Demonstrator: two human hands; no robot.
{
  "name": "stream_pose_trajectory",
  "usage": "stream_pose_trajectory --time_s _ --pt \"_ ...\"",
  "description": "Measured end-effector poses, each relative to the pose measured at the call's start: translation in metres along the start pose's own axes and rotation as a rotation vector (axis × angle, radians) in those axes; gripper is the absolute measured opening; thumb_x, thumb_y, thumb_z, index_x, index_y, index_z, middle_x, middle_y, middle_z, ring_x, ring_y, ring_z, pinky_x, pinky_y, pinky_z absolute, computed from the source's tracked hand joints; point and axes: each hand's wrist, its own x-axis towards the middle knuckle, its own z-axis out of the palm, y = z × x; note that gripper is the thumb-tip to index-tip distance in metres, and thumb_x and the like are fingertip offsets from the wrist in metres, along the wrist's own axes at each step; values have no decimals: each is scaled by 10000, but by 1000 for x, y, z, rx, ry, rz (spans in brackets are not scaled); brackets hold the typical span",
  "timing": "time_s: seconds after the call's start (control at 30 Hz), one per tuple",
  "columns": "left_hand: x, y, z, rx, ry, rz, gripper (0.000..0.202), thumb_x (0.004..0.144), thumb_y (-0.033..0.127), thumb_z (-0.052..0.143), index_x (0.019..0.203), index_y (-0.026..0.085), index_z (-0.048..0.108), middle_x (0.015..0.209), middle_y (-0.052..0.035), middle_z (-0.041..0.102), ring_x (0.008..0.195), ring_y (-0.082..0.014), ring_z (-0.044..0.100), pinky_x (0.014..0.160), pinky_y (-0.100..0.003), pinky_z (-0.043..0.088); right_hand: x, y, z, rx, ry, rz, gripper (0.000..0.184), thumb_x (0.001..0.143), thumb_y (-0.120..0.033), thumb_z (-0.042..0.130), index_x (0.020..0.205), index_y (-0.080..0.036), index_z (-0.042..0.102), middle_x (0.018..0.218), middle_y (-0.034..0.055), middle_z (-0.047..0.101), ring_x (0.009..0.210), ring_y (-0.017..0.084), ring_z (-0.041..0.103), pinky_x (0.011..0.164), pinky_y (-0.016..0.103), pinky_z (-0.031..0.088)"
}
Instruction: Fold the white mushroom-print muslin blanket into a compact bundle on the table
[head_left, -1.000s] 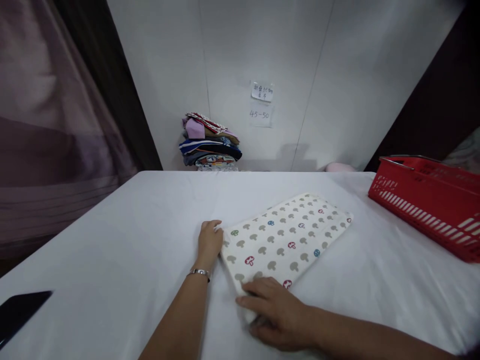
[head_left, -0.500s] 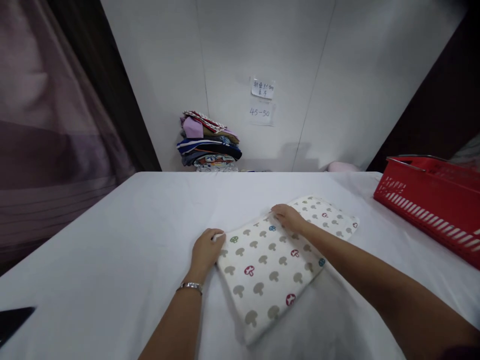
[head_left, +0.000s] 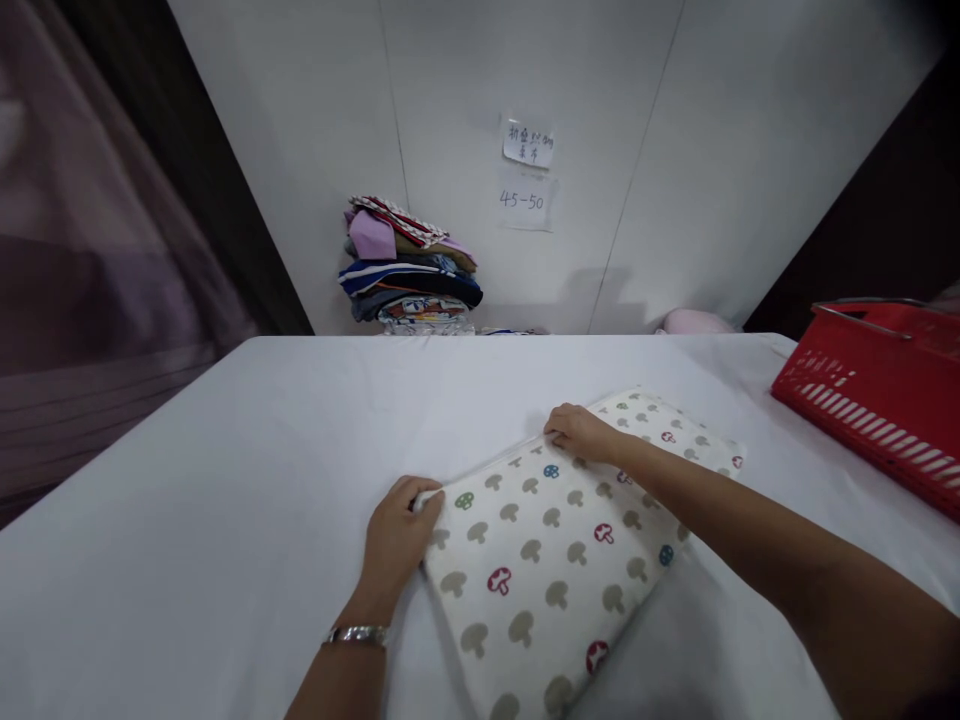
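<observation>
A folded white cloth (head_left: 540, 540) printed with grey, red, blue and green mushrooms lies slantwise on the white-covered table (head_left: 225, 520). At its far left corner, my left hand (head_left: 401, 525) has the edge pinched between thumb and fingers; a silver bracelet is on that wrist. My right hand (head_left: 581, 432) grips the far edge near the cloth's middle, fingertips curled over it. My right forearm crosses above the cloth and covers part of its right portion, which stretches away toward the basket. The near corner runs out of the picture at the bottom.
A red plastic basket (head_left: 877, 400) with a metal handle stands on the table's right side. Beyond the far edge, a stack of folded fabrics (head_left: 412, 270) leans by the wall. Paper notes (head_left: 525, 200) hang on the wall, and a curtain (head_left: 97, 280) hangs at left.
The view has shifted, with the cloth and both hands appearing slightly nearer. Both hands keep their hold on the far edge. The right portion of the cloth shows a little farther right.
</observation>
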Motion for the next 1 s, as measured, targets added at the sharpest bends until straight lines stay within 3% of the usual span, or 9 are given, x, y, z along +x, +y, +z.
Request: stream_pose_trajectory --time_s 0.5,0.67,0.87,1.0 --pt "0 0 2 -26 5 -7 131 744 349 532 764 257 623 859 21 637 814 -171 578 720 -275 434 -2 0 2 121 32 28 115 769 -78 538 811 -170 593 879 65 600 864 190 521 789 320 427" --pt "0 5 0 -20 -12 -22 108 727 321 525 725 245 602 827 22 627 783 -167 569 704 -273 426 -5 1 1 69 71 -65 92 778 -83 537 787 -164 579 855 67 593 852 191 508 791 326 413" --pt "0 6 -1 0 -20 -28 109 722 308 512 718 240 597 811 26 623 764 -161 566 693 -266 422 -7 0 4 93 72 6 91 799 -105 538 828 -164 602 868 70 617 846 195 522 786 327 426" --pt "0 6 -1 17 -27 -39 122 730 318 509 732 235 598 825 28 623 757 -155 564 684 -260 419 -6 2 4 100 63 -39 181 832 -108 494 921 -169 639 928 77 633 907 205 527 840 346 425"
